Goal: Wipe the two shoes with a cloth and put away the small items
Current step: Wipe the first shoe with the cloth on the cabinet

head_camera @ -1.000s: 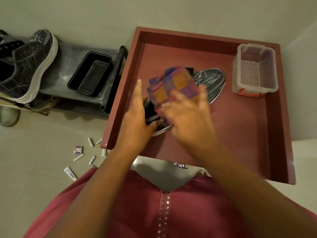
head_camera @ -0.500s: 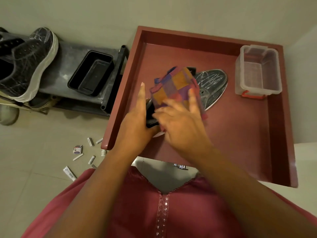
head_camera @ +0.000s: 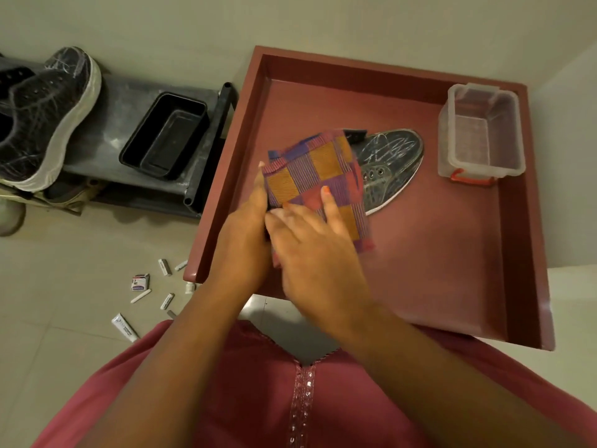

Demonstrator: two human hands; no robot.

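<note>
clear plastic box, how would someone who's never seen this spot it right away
Find the big red tray with raised walls, then look at its far right corner. The clear plastic box stands there, right of the scribbled dark shoe. It alone is see-through, with a red handle; the other tub is black and outside the tray.

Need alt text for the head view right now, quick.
Right hand presses a checked cloth onto a dark shoe in a red tray; left hand steadies the shoe.
</note>
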